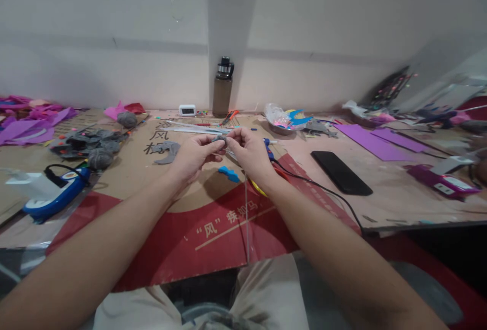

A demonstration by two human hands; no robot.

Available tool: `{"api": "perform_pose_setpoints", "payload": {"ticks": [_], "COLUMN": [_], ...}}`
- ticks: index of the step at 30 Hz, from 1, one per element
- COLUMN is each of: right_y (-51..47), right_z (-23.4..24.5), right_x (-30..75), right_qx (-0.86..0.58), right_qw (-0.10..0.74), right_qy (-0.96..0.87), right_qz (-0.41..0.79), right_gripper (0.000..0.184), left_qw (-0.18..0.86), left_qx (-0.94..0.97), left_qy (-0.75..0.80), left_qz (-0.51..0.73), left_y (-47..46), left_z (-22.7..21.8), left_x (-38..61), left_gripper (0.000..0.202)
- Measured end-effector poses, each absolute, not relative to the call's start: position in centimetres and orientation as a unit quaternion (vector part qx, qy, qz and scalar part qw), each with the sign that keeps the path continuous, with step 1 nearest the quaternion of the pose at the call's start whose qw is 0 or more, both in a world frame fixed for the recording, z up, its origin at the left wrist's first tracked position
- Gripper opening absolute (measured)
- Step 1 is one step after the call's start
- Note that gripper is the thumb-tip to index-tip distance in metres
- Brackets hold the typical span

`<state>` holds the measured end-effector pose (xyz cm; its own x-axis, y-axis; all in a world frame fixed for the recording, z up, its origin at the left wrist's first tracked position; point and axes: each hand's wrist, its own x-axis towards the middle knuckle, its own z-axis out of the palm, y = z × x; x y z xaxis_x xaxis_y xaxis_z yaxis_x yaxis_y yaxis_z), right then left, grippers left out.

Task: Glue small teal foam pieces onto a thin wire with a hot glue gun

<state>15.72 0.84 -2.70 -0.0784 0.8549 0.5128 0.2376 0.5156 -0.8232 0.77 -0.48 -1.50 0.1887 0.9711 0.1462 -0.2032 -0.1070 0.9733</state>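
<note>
My left hand (193,157) and right hand (249,152) pinch a small gray piece (219,138) above printed cardboard (186,197), a blue cutout (229,173) lying nearby.

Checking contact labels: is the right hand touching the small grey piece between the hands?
Touching. The head view shows the right hand pinching in against the small grey piece, no gap visible at its edge.

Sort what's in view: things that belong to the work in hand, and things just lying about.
Likely part of the work:
small grey piece held in the fingertips of the left hand and right hand
flat, curved grey scrap on the brown-and-red cardboard sheet

Probably just lying about:
black rectangular phone
tinted brown bottle with black lid
flat purple sheets
</note>
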Motion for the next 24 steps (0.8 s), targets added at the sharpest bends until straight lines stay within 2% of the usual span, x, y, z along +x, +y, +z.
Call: {"api": "perform_pose_setpoints", "payload": {"ticks": [7, 11, 14, 24], "right_y": [-0.1, 0.0, 0.3, 1.2], "right_z": [-2.4, -2.8, -3.2, -3.3], "right_x": [15.4, 15.0, 15.0, 15.4], "right_qx": [-0.390, -0.356, -0.357, -0.384], "right_qw": [0.528, 0.522, 0.515, 0.532], "right_qy": [-0.706, -0.717, -0.712, -0.693], "right_qz": [0.265, 0.296, 0.315, 0.300], "right_gripper": [0.008, 0.013, 0.017, 0.012], "left_qw": [0.525, 0.528, 0.534, 0.582], "left_qx": [0.535, 0.505, 0.484, 0.514], "left_qy": [0.404, 0.411, 0.416, 0.360], "left_qz": [0.523, 0.545, 0.555, 0.516], "left_y": [-0.9, -0.7, -0.2, -0.5], "left_z": [-1.1, -1.0, -1.2, -1.3], "left_x": [0.9, 0.8, 0.5, 0.9], "left_gripper": [0.016, 0.010, 0.015, 0.022]}}
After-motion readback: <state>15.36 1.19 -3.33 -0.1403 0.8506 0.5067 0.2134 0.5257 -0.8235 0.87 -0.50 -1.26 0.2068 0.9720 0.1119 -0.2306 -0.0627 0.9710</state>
